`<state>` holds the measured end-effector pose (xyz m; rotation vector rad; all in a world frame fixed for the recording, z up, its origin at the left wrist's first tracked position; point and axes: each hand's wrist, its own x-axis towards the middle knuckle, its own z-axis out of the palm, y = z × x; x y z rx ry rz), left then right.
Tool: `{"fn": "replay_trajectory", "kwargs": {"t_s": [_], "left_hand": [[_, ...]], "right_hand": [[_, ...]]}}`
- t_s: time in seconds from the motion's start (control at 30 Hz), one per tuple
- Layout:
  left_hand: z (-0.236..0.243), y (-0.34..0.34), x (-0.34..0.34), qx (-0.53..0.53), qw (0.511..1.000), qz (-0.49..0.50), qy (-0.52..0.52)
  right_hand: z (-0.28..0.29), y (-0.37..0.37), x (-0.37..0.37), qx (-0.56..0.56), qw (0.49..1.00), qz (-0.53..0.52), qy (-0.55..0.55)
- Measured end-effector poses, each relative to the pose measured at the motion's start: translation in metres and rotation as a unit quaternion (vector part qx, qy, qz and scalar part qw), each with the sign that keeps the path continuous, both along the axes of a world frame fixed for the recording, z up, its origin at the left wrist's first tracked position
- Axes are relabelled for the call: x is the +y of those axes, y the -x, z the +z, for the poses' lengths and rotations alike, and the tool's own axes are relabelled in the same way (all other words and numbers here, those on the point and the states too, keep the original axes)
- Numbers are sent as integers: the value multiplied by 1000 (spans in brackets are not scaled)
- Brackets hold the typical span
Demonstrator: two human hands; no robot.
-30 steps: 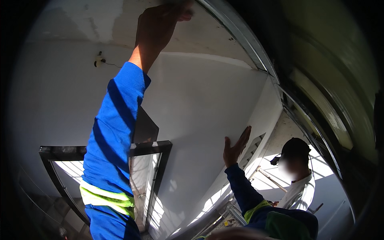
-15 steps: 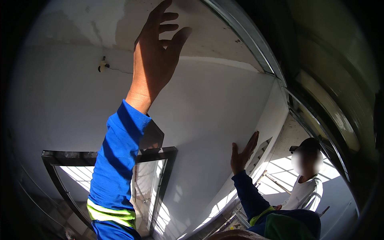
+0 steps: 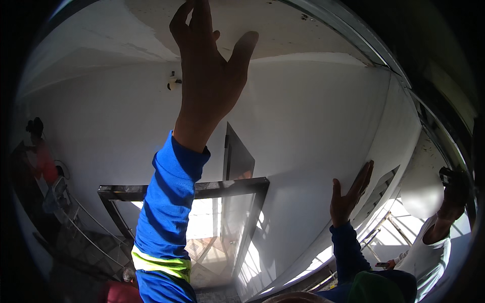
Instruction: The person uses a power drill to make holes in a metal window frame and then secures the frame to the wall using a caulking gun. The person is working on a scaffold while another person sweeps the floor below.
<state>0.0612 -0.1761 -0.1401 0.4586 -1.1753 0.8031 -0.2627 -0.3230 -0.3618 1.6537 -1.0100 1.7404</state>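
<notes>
My left hand (image 3: 212, 70) is raised high toward the stained, patchy ceiling (image 3: 283, 30), its back toward me. The thumb stands well apart from the bent fingers, whose tips run up to the upper edge. Nothing shows in its grip, though what lies past that edge is hidden. A blue sleeve (image 3: 169, 202) with a yellow-green band covers that arm. Lower right, a smaller raised hand (image 3: 350, 196) in a dark blue sleeve appears to belong to a co-worker beside me, next to a dark green shape (image 3: 381, 289). My right hand does not show.
A dark metal frame (image 3: 227, 188) stands below, before a bright doorway. A metal track (image 3: 376, 53) curves along the upper right. A person in white (image 3: 427, 252) stands at right; a person in orange (image 3: 46, 161) is at far left, near pale rails (image 3: 88, 214). A small fixture (image 3: 173, 83) hangs on the wall.
The view has swung left, so the frame and wall sit farther right. My left hand has gone from sunlight into shade, still raised. The person in orange has come into view.
</notes>
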Motion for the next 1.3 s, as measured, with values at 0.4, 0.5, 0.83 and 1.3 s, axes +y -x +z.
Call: {"fn": "replay_trajectory", "kwargs": {"t_s": [0.4, 0.5, 0.83, 1.3], "left_hand": [[-45, -27, 91, -197, 886, 361, -215], [-25, -3, 136, -245, 824, 495, -126], [96, 5, 144, -224, 584, 780, -28], [105, 7, 121, -164, 669, 721, -79]], "right_hand": [[-3, 0, -11, -26, 998, -32, 37], [-3, 4, -13, -9, 998, -39, 49], [-10, 8, -13, -6, 999, -1, 34], [-10, 6, -8, -25, 997, 54, 41]]}}
